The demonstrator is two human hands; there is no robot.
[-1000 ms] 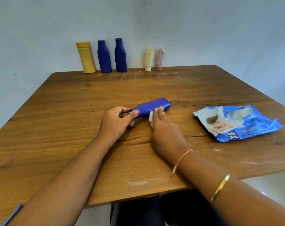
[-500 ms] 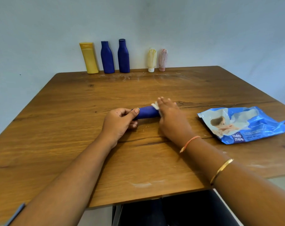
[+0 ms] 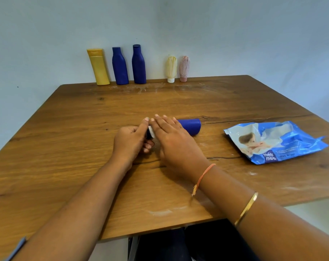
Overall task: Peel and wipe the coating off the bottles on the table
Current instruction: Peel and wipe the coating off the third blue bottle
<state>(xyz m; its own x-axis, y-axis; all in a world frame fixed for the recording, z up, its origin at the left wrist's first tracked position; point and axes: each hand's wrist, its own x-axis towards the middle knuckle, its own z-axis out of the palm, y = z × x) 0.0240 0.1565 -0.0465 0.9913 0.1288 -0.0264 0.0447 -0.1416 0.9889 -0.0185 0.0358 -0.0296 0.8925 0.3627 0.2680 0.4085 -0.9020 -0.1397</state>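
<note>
A blue bottle (image 3: 191, 125) lies on its side in the middle of the wooden table (image 3: 84, 147). My left hand (image 3: 130, 141) grips its cap end, thumb stretched along the top. My right hand (image 3: 174, 140) lies flat over the bottle's neck half with straight fingers, pressing a white wipe (image 3: 151, 131) against it; only a corner of the wipe shows between the hands. The bottle's base end sticks out to the right of my right hand.
Against the wall at the table's far edge stand a yellow bottle (image 3: 99, 67), two blue bottles (image 3: 119, 66) (image 3: 139, 65), a small cream tube (image 3: 171, 69) and a small pink tube (image 3: 184, 68). A blue wet-wipes pack (image 3: 272, 142) lies at the right. White smears mark the tabletop.
My right hand has slid the wipe leftward along the bottle, from its base end to the neck beside my left hand. The base end is now uncovered.
</note>
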